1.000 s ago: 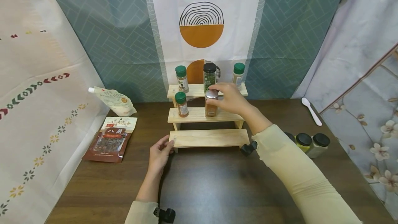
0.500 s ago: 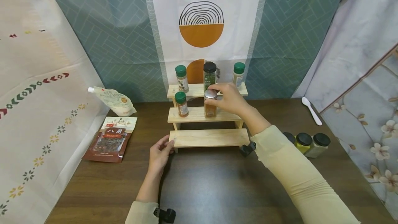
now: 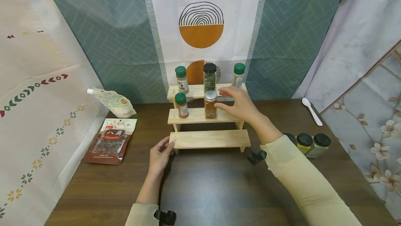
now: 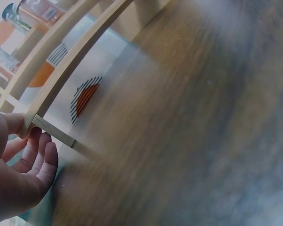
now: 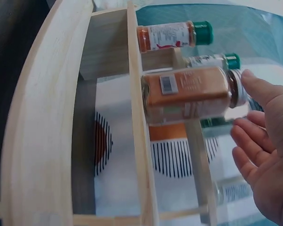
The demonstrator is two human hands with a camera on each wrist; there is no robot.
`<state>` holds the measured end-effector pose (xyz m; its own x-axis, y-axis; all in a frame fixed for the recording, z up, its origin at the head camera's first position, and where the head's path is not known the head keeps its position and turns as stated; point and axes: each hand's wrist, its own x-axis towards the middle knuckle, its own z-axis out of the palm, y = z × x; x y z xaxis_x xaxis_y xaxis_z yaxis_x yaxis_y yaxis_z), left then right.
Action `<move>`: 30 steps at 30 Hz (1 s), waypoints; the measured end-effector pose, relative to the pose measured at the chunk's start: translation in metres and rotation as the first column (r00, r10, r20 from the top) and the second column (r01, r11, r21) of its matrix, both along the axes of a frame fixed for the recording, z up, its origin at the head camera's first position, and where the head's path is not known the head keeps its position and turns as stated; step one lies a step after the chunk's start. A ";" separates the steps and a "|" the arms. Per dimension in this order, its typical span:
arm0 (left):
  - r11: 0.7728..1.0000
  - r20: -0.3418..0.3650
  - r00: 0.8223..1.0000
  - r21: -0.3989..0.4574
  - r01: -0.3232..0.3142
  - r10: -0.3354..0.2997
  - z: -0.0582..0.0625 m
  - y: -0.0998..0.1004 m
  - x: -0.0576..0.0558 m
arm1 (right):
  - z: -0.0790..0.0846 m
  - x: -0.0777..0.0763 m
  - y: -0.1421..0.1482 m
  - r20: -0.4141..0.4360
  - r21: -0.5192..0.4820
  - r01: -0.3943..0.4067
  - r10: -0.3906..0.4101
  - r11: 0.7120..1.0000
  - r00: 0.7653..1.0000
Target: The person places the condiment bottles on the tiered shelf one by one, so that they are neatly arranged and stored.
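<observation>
Just released the jar (image 3: 210, 110) onto the middle shelf (image 3: 195, 115) — now standing unheld, with right hand (image 3: 240, 103) spread just beside; still gripping the rack (image 3: 210, 139) at near left with left hand (image 3: 161, 154).

Left grip (image 3: 160, 154), fingers curled, right grip (image 3: 236, 103), thumb and fingers parted

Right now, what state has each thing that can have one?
Silver-capped jar: upright, capped
Black-capped shelf jar: upright, capped
Green-capped jars: upright, capped
Black-lidded table jars: lids on
Wooden rack: standing
Spouted pouch: capped
Brown pouch: lying, seal unclear
Spoon: lying
Left hand: gripping rack
Right hand: gripping nothing
</observation>
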<state>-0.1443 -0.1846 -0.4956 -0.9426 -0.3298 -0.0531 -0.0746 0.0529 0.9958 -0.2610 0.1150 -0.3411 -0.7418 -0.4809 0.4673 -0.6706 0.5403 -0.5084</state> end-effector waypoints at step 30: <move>1.000 0.017 1.000 -0.015 -0.003 0.004 -0.002 0.000 -0.001 | -0.036 0.037 0.087 0.005 0.037 0.074 -0.075 0.997 0.997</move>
